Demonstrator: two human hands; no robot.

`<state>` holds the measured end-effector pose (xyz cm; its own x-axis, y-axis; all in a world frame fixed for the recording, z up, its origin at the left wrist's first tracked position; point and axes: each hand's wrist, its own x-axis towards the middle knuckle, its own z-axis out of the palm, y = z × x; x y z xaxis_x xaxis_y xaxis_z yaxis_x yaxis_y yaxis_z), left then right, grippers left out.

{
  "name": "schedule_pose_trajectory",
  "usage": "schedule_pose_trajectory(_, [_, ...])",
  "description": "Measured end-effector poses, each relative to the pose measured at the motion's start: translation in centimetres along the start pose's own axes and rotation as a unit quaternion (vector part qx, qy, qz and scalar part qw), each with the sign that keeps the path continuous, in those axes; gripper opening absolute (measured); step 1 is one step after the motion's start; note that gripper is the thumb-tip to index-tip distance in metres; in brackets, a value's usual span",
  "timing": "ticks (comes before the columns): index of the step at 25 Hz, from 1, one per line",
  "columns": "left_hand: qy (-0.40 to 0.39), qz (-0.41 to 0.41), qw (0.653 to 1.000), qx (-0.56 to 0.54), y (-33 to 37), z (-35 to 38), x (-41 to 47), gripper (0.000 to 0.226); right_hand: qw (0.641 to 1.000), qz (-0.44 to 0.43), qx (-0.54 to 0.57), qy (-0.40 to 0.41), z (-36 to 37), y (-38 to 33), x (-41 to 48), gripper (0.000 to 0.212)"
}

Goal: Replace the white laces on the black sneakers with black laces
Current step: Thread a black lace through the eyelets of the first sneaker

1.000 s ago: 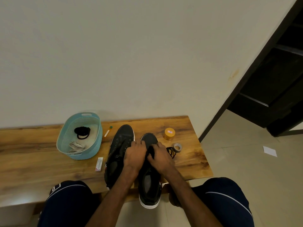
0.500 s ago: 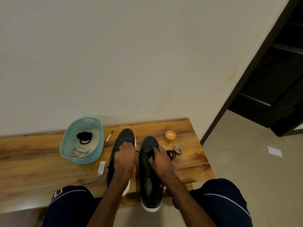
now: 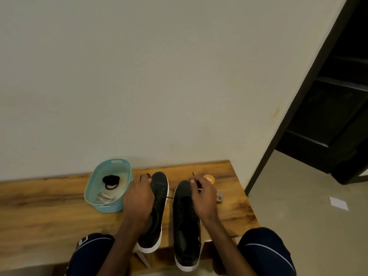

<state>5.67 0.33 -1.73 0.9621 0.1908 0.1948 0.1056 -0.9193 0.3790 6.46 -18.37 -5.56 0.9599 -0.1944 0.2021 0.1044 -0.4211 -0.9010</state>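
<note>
Two black sneakers stood side by side on the wooden worktop [image 3: 49, 206], toes toward the far wall, heels overhanging the near edge. We saw the left sneaker [image 3: 160, 193] partly covered by the left hand [image 3: 139, 198], and the right sneaker [image 3: 185, 216] just beside it, with the right hand [image 3: 206, 198] at its toe.

A black lace [image 3: 169, 197] ran taut across the gap between the shoes. The right hand pinched it between thumb and fingertips, one tip standing free above the knuckles. The left hand was curled, and we judged it to be gripping the other end, though the fingers hid the contact.

To the left, a teal basket [image 3: 107, 208] held a coiled black lace [image 3: 110, 182] and the removed white laces [image 3: 103, 196]. An orange tape roll [image 3: 209, 179] and a grey tape roll [image 3: 219, 197] lay to the right.

We judged the lace to be light, thin and limp. It would carry tension only and would buckle if pushed, so the sound hold was close behind the stiff tip for threading. The sneakers looked light, with soft uppers over firm rubber soles. We would steady each one by the sidewall near the eyelets, since a heel hanging over the edge could tip under a hard pull.
</note>
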Motion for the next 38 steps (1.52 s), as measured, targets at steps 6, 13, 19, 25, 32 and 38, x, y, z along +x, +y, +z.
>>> schedule_pose_trajectory(6, [0.035, 0.158, 0.978, -0.132, 3.8, -12.3, 3.4, 0.028, 0.967, -0.012, 0.254, -0.011, -4.5, -14.8, 4.6, 0.026])
schedule_pose_trajectory(13, [-0.027, 0.205, 0.978, 0.009, 7.2, -23.5, 4.8, 0.036, 0.954, -0.044, 0.297, -0.008, -10.4, -25.3, 4.9, 0.008])
schedule_pose_trajectory(19, [0.048, 0.103, 0.807, -0.58, 13.2, -28.0, 3.5, 0.027, 0.944, -0.034, 0.327, -0.024, -11.0, -30.4, 2.3, 0.013])
schedule_pose_trajectory(25, [0.026, 0.121, 0.797, -0.591, 15.2, -29.0, 2.3, 0.058, 0.947, -0.12, 0.297, -0.008, -13.0, -36.8, 1.4, 0.01])
schedule_pose_trajectory(32, [0.022, 0.115, 0.783, -0.611, 14.3, -28.7, 0.6, 0.06, 0.963, -0.124, 0.238, -0.021, -12.3, -35.4, 0.3, 0.006])
schedule_pose_trajectory(38, [0.062, 0.172, 0.924, -0.336, 8.5, -21.9, -0.2, 0.02, 0.991, -0.072, 0.111, -0.035, -9.9, -23.3, 0.0, 0.005])
